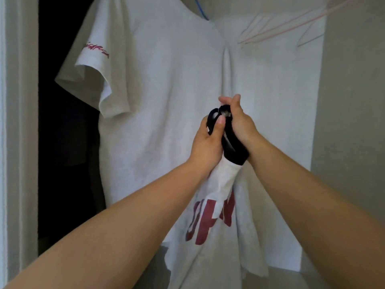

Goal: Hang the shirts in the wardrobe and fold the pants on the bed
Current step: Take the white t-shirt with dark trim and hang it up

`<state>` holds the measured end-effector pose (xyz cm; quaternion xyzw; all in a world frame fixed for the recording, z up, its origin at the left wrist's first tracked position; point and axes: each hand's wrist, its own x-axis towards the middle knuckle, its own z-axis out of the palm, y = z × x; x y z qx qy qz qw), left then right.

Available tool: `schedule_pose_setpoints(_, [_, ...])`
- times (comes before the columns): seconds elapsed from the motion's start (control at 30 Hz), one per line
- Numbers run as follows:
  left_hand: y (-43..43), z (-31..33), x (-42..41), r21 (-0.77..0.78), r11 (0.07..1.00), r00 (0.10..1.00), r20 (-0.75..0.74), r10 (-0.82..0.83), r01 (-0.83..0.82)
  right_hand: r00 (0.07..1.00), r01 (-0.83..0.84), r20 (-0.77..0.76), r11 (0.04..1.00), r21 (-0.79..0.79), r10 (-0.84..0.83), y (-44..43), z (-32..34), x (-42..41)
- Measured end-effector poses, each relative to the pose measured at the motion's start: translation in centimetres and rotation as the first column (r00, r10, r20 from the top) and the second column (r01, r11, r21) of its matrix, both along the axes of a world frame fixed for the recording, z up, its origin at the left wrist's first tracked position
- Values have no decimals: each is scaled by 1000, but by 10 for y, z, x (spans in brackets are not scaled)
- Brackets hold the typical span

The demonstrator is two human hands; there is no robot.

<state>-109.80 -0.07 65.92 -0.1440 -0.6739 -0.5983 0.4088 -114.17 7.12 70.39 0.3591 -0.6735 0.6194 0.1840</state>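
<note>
Both forearms reach up from the bottom edge. The left hand and right hand clench side by side round the black neckband of a white shirt with red lettering, which dangles bunched below them before the wardrobe. A white T-shirt hangs from a blue hanger at the wardrobe's top edge, and spare pink hangers sit in its top right corner. It would be best to spread the neckband, free one hand for a pink hanger, and slip it in without stretching the band
</note>
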Motion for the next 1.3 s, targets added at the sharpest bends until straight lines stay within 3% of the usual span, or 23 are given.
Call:
schedule_pose_setpoints(0.23, [-5,26,-42,24,999,999,-27,-27,28,998,-14,57,983,185,3,4,28,-19])
schedule_pose_setpoints(0.37, [-5,49,-67,46,998,996,-82,-35,39,997,-46,73,981,189,32,12,50,-30])
schedule_pose_setpoints(0.57, [-9,106,-103,-86,992,972,-222,73,-94,982,131,-162,967,220,-96,29,110,-53])
schedule_pose_setpoints(0.73, [-1,145,-133,-107,985,949,-302,95,-133,902,358,-345,897,258,-261,47,156,-74])
schedule_pose_setpoints(0.8, [3,157,-145,-102,985,941,-323,96,-136,794,549,-495,766,334,-353,53,172,-84])
schedule_pose_setpoints(0.87, [6,171,-155,-104,983,933,-344,108,-152,602,753,-670,589,294,-435,61,188,-90])
schedule_pose_setpoints(0.97, [9,196,-168,-139,973,917,-379,119,-184,50,965,-904,256,-66,-424,76,217,-91])
schedule_pose_setpoints(1.03, [11,214,-174,-151,966,904,-407,130,-207,-154,956,-901,168,-239,-405,87,235,-92])
schedule_pose_setpoints(1.13, [16,237,-185,-118,968,884,-442,151,-224,-253,940,-829,77,-333,-499,98,263,-94])
schedule_pose_setpoints(1.3, [36,262,-199,-108,966,868,-470,158,-235,-364,927,-755,-135,-350,-546,109,295,-94])
